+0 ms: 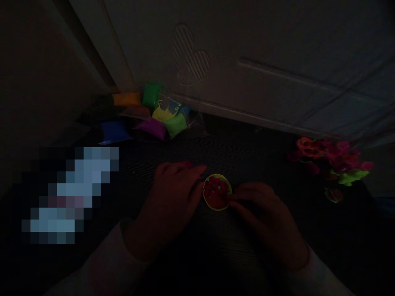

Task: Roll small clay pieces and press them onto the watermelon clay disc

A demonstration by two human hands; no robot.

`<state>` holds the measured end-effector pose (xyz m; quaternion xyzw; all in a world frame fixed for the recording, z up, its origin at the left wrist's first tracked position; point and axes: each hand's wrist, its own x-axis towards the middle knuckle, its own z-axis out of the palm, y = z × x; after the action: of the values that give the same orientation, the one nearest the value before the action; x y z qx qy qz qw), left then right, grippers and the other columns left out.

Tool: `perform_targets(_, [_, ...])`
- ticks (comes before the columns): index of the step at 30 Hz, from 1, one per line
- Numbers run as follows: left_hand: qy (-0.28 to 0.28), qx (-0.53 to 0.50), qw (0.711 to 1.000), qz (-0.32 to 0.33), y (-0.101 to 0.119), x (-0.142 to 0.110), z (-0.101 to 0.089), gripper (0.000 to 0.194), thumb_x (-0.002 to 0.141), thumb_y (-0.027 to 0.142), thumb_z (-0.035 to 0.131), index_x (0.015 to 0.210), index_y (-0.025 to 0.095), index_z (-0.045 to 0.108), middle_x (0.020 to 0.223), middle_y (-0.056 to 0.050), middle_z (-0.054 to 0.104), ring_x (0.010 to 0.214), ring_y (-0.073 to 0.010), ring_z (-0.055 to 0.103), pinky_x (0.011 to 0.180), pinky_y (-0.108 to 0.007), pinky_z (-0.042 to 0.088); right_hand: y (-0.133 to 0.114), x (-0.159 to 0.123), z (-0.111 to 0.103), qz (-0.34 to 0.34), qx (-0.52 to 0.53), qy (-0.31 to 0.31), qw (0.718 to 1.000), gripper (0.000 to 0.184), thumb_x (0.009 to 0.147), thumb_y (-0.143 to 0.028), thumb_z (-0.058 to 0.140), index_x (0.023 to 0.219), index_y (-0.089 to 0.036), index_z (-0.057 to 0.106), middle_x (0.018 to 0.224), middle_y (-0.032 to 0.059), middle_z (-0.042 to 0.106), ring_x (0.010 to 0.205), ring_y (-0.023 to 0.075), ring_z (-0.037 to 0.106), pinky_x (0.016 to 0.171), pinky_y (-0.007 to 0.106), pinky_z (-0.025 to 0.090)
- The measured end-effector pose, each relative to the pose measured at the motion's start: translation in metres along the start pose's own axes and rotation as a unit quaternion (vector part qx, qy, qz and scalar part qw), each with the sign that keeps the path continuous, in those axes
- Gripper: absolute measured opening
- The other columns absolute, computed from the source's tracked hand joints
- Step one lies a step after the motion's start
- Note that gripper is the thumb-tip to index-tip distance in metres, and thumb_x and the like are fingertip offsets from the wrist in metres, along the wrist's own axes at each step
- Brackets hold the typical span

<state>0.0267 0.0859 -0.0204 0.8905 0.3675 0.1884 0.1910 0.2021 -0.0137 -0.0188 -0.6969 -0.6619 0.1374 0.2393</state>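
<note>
A small round clay disc (217,204) with a yellow rim lies flat on the dark surface. Its orange-red face carries small red pieces and green specks, mostly in the upper half. My left hand (175,195) is just left of the disc with curled fingers. A pink-red lump, seemingly clay (187,164), shows behind those fingers. On the other side, my right hand (262,209) has thumb and forefinger pinched together at the disc's right rim. Whatever sits between those fingertips is too dark and small to make out.
Several clear packets of coloured clay lie at the back left, among them a blue packet (115,131) and a green packet (152,95). A pile of pink, red and yellow-green clay shapes (339,154) is at right. A pixelated bright patch (80,185) lies left. A pale panel (247,90) stands behind.
</note>
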Motion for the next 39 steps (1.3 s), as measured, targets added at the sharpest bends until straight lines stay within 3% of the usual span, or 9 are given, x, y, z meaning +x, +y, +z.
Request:
perform_targets(5, [-0.007, -0.005, 1.0, 0.001, 0.001, -0.002, 0.001, 0.028, 0.079, 0.023, 0.045, 0.106, 0.02, 0.051, 0.097, -0.004, 0.062, 0.099, -0.022, 0.048, 0.081, -0.04, 0.032, -0.009, 0.003, 0.002, -0.003, -0.029, -0.005, 1.0, 0.007, 0.073, -0.029, 0.057, 0.08, -0.027, 0.059, 0.084, 0.0007, 0.059, 0.081, 0.0177, 0.054, 0.072, 0.035, 0.04])
perform_targets(26, [-0.012, -0.021, 1.0, 0.013, 0.003, -0.003, 0.003, 0.026, 0.08, 0.024, 0.042, 0.103, 0.019, 0.054, 0.097, -0.005, 0.062, 0.098, -0.0229, 0.049, 0.083, -0.041, 0.033, -0.012, 0.007, 0.013, -0.022, 0.025, -0.016, 0.999, 0.011, 0.076, -0.022, 0.053, 0.084, -0.023, 0.06, 0.087, 0.0035, 0.057, 0.084, 0.0191, 0.05, 0.071, 0.037, 0.041])
perform_targets(35, [-0.002, -0.111, 0.992, 0.051, 0.009, -0.003, -0.007, 0.005, 0.073, 0.022, 0.054, 0.075, 0.02, 0.058, 0.077, 0.002, 0.062, 0.081, -0.0155, 0.052, 0.084, -0.035, 0.034, -0.016, 0.004, 0.007, -0.021, 0.05, 0.02, 0.998, 0.009, 0.074, -0.025, 0.056, 0.082, -0.025, 0.059, 0.082, 0.0014, 0.055, 0.08, 0.0165, 0.051, 0.068, 0.031, 0.041])
perform_targets(39, [-0.012, -0.163, 0.984, 0.068, 0.01, -0.003, -0.008, 0.003, 0.072, 0.022, 0.057, 0.074, 0.02, 0.058, 0.078, 0.003, 0.061, 0.082, -0.0132, 0.051, 0.089, -0.034, 0.031, -0.02, 0.003, 0.005, -0.036, 0.033, 0.059, 0.997, 0.007, 0.072, -0.027, 0.058, 0.079, -0.026, 0.059, 0.078, 0.0, 0.055, 0.074, 0.0155, 0.053, 0.064, 0.03, 0.041])
